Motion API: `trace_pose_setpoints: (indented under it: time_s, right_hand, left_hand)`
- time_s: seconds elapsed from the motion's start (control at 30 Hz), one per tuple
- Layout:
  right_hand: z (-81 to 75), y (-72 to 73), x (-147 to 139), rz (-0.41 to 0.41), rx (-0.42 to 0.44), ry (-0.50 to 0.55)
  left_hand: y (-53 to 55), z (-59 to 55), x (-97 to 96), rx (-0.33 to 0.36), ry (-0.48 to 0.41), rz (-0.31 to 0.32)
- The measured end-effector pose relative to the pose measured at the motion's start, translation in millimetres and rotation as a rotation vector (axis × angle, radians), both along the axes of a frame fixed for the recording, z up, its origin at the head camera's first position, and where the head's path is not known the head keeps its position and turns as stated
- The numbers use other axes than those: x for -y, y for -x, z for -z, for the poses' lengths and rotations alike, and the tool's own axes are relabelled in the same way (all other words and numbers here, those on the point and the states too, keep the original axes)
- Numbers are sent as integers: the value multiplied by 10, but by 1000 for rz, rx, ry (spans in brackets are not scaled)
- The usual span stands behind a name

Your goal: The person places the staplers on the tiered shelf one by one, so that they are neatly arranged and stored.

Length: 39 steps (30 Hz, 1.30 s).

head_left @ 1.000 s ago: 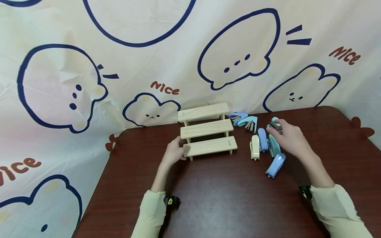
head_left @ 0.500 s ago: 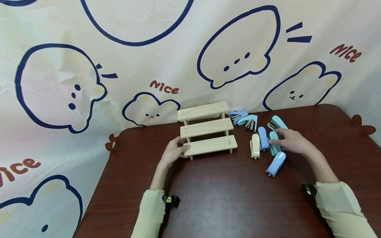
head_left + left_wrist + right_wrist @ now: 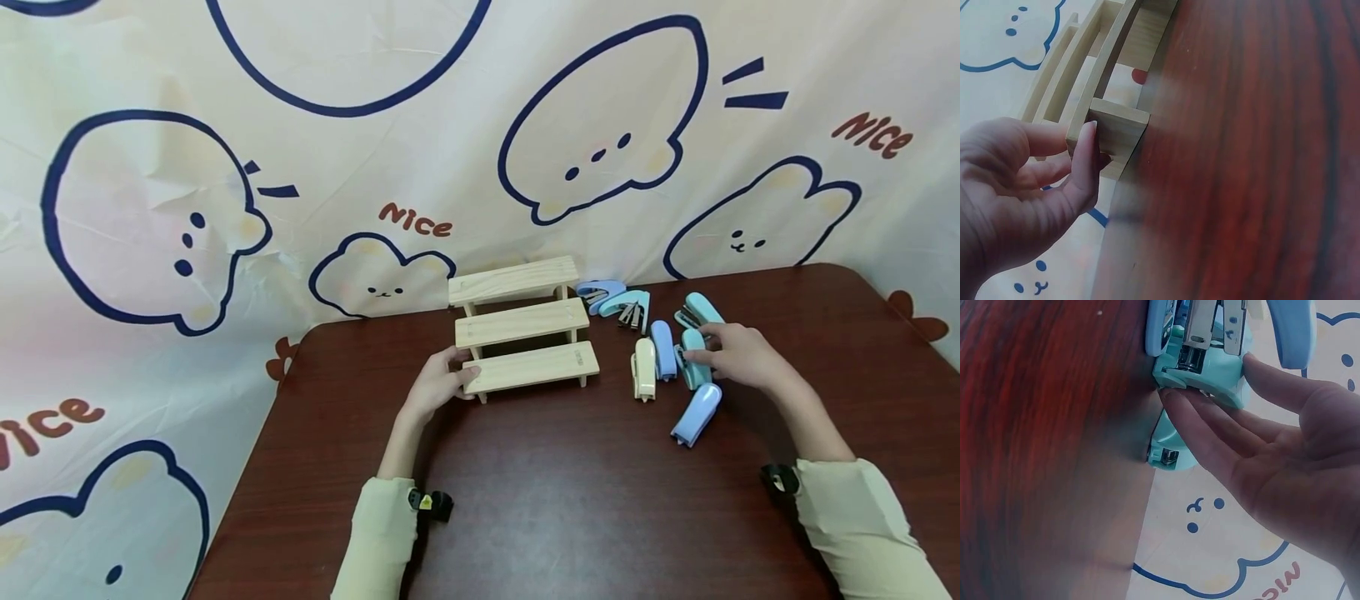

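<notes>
- Pinching a teal stapler (image 3: 1219, 374), the right hand (image 3: 738, 356) sets its thumb on one side of the shell and fingers on the other, the gap just the stapler's width; whether it is off the wood cannot be told.
- Shiny metal parts past those fingertips show up close in the right wrist view; from the head, the fingers cover part of the stapler.
- Gripping a three-tier wooden rack (image 3: 521, 323), the left hand (image 3: 435, 385) holds the left end of its lowest step, well left of the right fingers.
- Its thumb meets an end support in the left wrist view, which also shows fingers behind the board that the head view partly hides.
- Beyond the right fingertips lies a second teal stapler (image 3: 703, 308); to their left, a blue stapler (image 3: 663, 350), then a cream stapler (image 3: 643, 369); nearer the person, a light-blue stapler (image 3: 696, 415).
- Farther left, beside the rack, sit a periwinkle stapler (image 3: 602, 292) and an aqua stapler (image 3: 621, 303).
- Spreading beneath both hands is a dark red-brown table (image 3: 525, 483).
</notes>
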State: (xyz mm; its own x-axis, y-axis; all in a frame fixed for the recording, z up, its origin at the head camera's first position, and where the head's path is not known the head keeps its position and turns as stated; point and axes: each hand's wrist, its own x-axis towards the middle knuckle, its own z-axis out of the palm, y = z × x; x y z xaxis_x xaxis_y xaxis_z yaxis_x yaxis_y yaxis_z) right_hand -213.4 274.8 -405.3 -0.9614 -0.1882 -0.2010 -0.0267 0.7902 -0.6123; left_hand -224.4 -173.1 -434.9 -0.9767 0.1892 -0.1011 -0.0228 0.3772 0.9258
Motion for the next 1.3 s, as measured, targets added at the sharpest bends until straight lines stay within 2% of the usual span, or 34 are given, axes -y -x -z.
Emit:
trace_pose_setpoints:
  time_s: [0.3,0.47,0.8,0.97,1.1,1.3]
  right_hand:
    - [-17,3,37,18,-55,-16]
    - [-5,-4,8,65,-109,-13]
    - [-12,-40,-27,119,-202,13]
    - [-44,-59,-24,185,-248,78]
    - [-78,-78,-33,245,-253,155]
    - [-150,-107,-14,330,-201,273]
  left_hand:
    - [-20,-4,64,54,12,25]
    - [-31,-4,77,102,-17,22]
    - [-4,6,64,150,-72,-2]
    - [7,7,70,179,-113,-1]
    - [22,23,87,197,-157,12]
    - [42,89,130,239,-218,-21]
